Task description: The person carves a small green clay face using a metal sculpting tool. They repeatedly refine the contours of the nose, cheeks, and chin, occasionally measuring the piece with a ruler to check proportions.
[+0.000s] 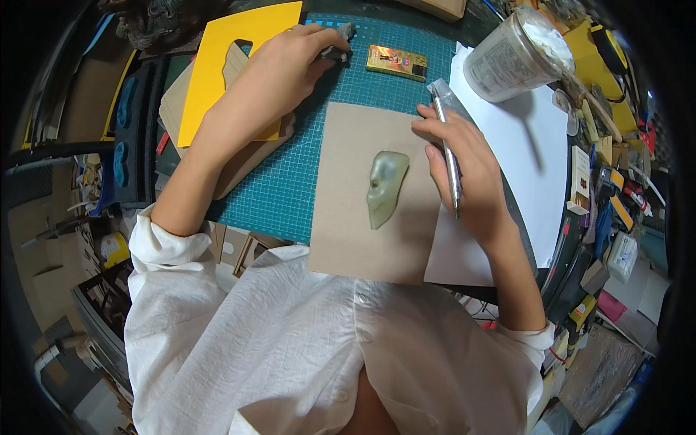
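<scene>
Right hand (475, 167) holds a silver pen (449, 161) beside the cardboard's (348, 246) right edge; left hand (290, 65), grip unclear, touches a grey lump (348, 30) near the mat's (272, 210) far edge. It seems light, soft, best pinched sideways.

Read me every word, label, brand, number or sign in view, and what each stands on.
No text is clear enough to quote.
Small gold box: colourful print, too small to read.
Plastic tub: pale label, print too small and blurred.
Green cutting mat: grid lines; no number legible.
Small white box on the right: print too small.
Silver pen-like tool and brown card: no lettering seen.
</scene>
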`<action>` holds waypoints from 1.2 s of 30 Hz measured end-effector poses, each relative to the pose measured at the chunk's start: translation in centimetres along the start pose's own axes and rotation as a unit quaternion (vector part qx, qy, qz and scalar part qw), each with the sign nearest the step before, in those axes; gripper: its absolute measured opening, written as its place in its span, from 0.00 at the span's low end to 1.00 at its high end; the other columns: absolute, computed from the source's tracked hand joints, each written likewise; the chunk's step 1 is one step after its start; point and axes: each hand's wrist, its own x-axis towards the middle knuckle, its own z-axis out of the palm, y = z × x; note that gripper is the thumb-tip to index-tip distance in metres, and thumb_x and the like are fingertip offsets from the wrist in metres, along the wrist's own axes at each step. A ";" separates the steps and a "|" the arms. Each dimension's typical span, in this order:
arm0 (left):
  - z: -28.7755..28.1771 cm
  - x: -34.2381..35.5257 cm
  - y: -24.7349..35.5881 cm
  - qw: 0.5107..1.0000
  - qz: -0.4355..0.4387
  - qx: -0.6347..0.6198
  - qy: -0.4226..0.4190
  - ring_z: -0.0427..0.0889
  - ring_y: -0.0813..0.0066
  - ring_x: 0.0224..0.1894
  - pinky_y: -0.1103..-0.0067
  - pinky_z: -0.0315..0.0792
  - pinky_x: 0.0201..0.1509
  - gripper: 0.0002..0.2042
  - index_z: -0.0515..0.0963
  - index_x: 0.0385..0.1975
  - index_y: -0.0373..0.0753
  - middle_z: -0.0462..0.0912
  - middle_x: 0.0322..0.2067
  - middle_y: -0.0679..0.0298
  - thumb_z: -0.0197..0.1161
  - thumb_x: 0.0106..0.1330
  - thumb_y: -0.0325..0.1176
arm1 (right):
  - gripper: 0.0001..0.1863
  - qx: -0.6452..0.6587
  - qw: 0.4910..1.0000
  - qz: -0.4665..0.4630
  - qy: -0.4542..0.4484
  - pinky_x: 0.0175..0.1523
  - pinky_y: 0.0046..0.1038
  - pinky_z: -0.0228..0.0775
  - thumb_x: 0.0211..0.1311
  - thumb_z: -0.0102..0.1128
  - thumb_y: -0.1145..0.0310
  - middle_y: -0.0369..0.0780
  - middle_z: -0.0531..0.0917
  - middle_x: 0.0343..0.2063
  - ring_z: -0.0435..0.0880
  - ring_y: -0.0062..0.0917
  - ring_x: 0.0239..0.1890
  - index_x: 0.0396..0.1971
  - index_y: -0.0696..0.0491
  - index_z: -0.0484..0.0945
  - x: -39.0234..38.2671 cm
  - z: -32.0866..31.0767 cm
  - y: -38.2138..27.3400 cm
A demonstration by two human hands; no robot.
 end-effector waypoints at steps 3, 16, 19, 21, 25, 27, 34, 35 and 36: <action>-2.1 -1.3 2.1 1.000 -0.003 0.018 0.021 0.84 0.57 0.43 0.71 0.77 0.46 0.12 0.79 0.48 0.39 0.82 0.46 0.57 0.63 0.64 0.26 | 0.17 0.005 1.000 -0.002 -0.003 0.62 0.41 0.69 0.56 0.60 0.82 0.48 0.81 0.52 0.78 0.44 0.56 0.47 0.56 0.78 0.1 0.2 0.0; -3.0 -13.4 11.1 0.969 -0.031 -0.176 -0.173 0.70 0.59 0.67 0.57 0.60 0.72 0.35 0.75 0.55 0.40 0.75 0.58 0.58 0.76 0.48 0.51 | 0.17 0.008 1.000 -0.011 -0.003 0.60 0.39 0.71 0.56 0.60 0.83 0.46 0.83 0.49 0.80 0.42 0.55 0.45 0.55 0.79 0.1 0.2 -0.1; -3.4 -13.4 10.5 0.968 -0.039 -0.178 -0.172 0.71 0.60 0.66 0.57 0.59 0.72 0.34 0.77 0.54 0.42 0.76 0.58 0.59 0.76 0.47 0.50 | 0.16 0.005 1.000 -0.007 -0.005 0.58 0.37 0.73 0.55 0.61 0.83 0.46 0.83 0.49 0.81 0.42 0.54 0.45 0.56 0.80 -0.1 0.1 -0.1; -3.6 -13.4 10.0 0.971 -0.043 -0.170 -0.165 0.71 0.60 0.66 0.57 0.59 0.72 0.33 0.78 0.54 0.43 0.77 0.58 0.59 0.77 0.47 0.50 | 0.17 0.004 1.000 -0.001 -0.004 0.58 0.37 0.73 0.54 0.62 0.83 0.46 0.84 0.48 0.81 0.42 0.54 0.45 0.55 0.80 -0.2 0.0 -0.3; -3.3 -13.6 9.6 0.969 -0.044 -0.185 -0.156 0.71 0.59 0.67 0.56 0.59 0.72 0.33 0.79 0.54 0.43 0.77 0.58 0.59 0.78 0.46 0.50 | 0.17 -0.001 1.000 0.001 -0.001 0.58 0.37 0.73 0.54 0.62 0.83 0.46 0.84 0.49 0.81 0.42 0.53 0.45 0.55 0.80 -0.1 0.0 -0.4; -3.2 -13.8 9.4 0.971 -0.038 -0.183 -0.151 0.71 0.59 0.67 0.56 0.59 0.71 0.34 0.79 0.53 0.43 0.77 0.58 0.59 0.78 0.45 0.50 | 0.17 -0.002 1.000 -0.004 0.000 0.58 0.37 0.73 0.55 0.62 0.82 0.46 0.84 0.49 0.81 0.42 0.53 0.45 0.55 0.80 -0.1 0.1 -0.3; -2.3 -14.5 9.6 0.969 -0.044 -0.212 -0.120 0.71 0.59 0.67 0.57 0.61 0.71 0.34 0.80 0.53 0.42 0.77 0.57 0.58 0.79 0.45 0.50 | 0.15 0.003 1.000 0.009 -0.002 0.59 0.37 0.73 0.57 0.61 0.82 0.46 0.83 0.50 0.80 0.41 0.55 0.45 0.54 0.80 -0.2 0.3 -0.4; -2.2 -14.5 9.9 0.970 -0.044 -0.207 -0.117 0.71 0.59 0.66 0.57 0.61 0.70 0.34 0.80 0.53 0.42 0.77 0.57 0.58 0.79 0.45 0.50 | 0.15 0.003 1.000 0.011 -0.005 0.60 0.37 0.72 0.58 0.60 0.82 0.45 0.83 0.51 0.80 0.41 0.56 0.45 0.54 0.80 -0.2 0.4 -0.4; -2.2 -14.4 10.1 0.971 -0.043 -0.203 -0.115 0.71 0.59 0.66 0.56 0.61 0.70 0.34 0.80 0.53 0.42 0.77 0.57 0.59 0.78 0.45 0.51 | 0.15 0.003 1.000 0.013 -0.008 0.60 0.37 0.72 0.58 0.60 0.81 0.45 0.83 0.51 0.80 0.41 0.56 0.46 0.54 0.80 -0.2 0.4 -0.4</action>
